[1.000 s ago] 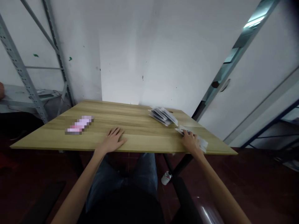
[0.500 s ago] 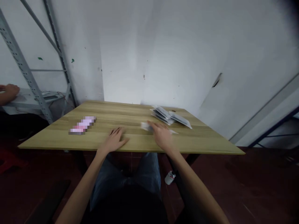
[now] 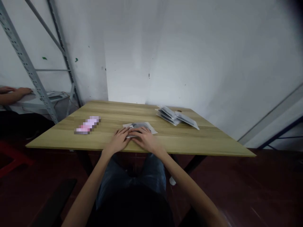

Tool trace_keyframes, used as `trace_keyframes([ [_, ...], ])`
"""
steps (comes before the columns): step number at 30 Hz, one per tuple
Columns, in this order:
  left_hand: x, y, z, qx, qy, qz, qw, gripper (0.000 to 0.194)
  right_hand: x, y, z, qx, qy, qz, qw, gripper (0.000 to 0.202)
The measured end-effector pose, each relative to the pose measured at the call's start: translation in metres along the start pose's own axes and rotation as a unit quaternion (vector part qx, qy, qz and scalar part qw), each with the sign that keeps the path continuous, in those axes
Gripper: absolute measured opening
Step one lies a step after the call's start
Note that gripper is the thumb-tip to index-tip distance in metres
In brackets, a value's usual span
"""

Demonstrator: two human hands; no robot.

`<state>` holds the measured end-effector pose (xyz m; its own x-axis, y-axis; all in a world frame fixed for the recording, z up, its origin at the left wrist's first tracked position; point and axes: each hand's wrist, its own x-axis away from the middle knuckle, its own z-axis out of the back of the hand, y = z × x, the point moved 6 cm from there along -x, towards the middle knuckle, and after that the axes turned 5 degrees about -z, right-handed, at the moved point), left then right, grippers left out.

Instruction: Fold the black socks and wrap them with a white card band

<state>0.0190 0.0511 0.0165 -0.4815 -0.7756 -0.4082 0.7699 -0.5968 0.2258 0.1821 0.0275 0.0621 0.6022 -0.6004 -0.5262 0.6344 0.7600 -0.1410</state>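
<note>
The flat plastic-sleeved packet [image 3: 142, 125] lies on the wood-grain tabletop [image 3: 201, 143] beneath the left hand [image 3: 119, 140] and right hand [image 3: 147, 140], fingers loosely curved — whether either pinches it, I cannot tell — and looks light, slippery, best held by its edges.

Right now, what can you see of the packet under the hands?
The packet is flat, with whitish, plastic-looking edges around a darker grey middle. It lies on the table, close to the person's side. The left hand is at its left end, and the right hand lies over its near side, hiding part of it. Any print is too blurred to read.
</note>
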Motion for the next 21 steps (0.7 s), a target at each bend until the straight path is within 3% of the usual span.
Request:
trace_keyframes([
  [6, 0.0, -0.004, 0.001, 0.004, 0.019, -0.01, 1.0, 0.061, -0.008, -0.02, -0.01, 0.059, 0.051, 0.031, 0.996, 0.019],
  [11, -0.001, -0.002, -0.001, -0.008, 0.01, -0.005, 1.0, 0.055, -0.009, -0.013, -0.007, 0.113, 0.058, 0.048, 0.991, 0.02],
  [15, -0.003, -0.002, -0.002, -0.004, 0.012, 0.003, 1.0, 0.056, 0.01, 0.021, 0.012, 0.143, 0.059, 0.007, 0.988, 0.018],
  [21, 0.0, -0.002, -0.001, 0.003, 0.027, 0.007, 1.0, 0.054, 0.05, 0.104, 0.052, 0.186, 0.039, -0.161, 0.969, 0.019],
])
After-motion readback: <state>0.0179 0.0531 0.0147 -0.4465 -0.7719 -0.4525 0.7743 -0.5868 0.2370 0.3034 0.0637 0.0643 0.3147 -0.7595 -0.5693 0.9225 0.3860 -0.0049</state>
